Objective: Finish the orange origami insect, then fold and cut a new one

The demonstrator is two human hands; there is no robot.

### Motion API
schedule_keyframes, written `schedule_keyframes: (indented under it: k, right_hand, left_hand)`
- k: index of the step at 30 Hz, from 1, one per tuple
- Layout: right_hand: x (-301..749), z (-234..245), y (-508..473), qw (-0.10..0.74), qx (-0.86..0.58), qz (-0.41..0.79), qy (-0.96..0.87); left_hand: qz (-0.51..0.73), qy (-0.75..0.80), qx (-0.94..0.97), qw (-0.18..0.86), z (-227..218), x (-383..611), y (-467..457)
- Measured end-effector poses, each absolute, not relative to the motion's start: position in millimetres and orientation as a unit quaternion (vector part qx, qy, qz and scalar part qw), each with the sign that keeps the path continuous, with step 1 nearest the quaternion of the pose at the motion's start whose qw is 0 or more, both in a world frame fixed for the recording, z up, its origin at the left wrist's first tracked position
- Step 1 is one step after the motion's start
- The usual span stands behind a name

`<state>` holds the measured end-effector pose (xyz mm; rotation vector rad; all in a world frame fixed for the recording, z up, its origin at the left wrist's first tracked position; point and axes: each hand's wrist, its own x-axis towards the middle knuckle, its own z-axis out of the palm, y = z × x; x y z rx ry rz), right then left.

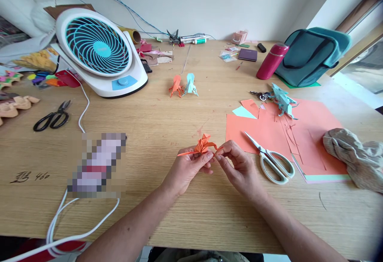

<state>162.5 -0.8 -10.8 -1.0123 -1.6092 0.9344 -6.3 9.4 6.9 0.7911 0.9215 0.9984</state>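
An orange folded-paper figure [203, 143] with thin pointed limbs is held just above the table, near the front middle. My left hand [188, 171] grips its body between thumb and fingers. With thumb and forefinger, my right hand [239, 168] pinches one of its narrow limbs on the right side. The fingers partly hide the underside of the figure. Farther back stand an orange paper figure [176, 84] and a light blue paper figure [190, 84], side by side. White-handled scissors [277, 167] lie right of my right hand, partly on orange paper sheets [314, 150].
A white fan [98, 50] stands at the back left, with black scissors [55, 117] and a blurred phone-like object [97, 164] nearer. At right are a light blue paper figure [284, 100], a crumpled cloth [356, 156], a pink flask [272, 61] and a teal bag [311, 56].
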Motion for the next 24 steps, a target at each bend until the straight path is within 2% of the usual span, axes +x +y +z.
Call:
schedule_keyframes:
  k: [11, 19, 24]
  right_hand:
    - [161.6, -7.3, -1.4, 0.489, -0.427, 0.386, -0.655]
    - [160.6, -3.0, -2.1, 0.495, -0.432, 0.286, -0.698]
    - [159.6, -1.2, -2.4, 0.487, -0.428, 0.274, -0.71]
  left_hand:
    - [0.438, 0.414, 0.349, 0.718, 5.1, -6.7, 9.0]
    - [0.432, 0.426, 0.356, 0.71, 8.1, -5.1, 9.6]
    - [0.436, 0.424, 0.356, 0.71, 9.6, -4.8, 8.9]
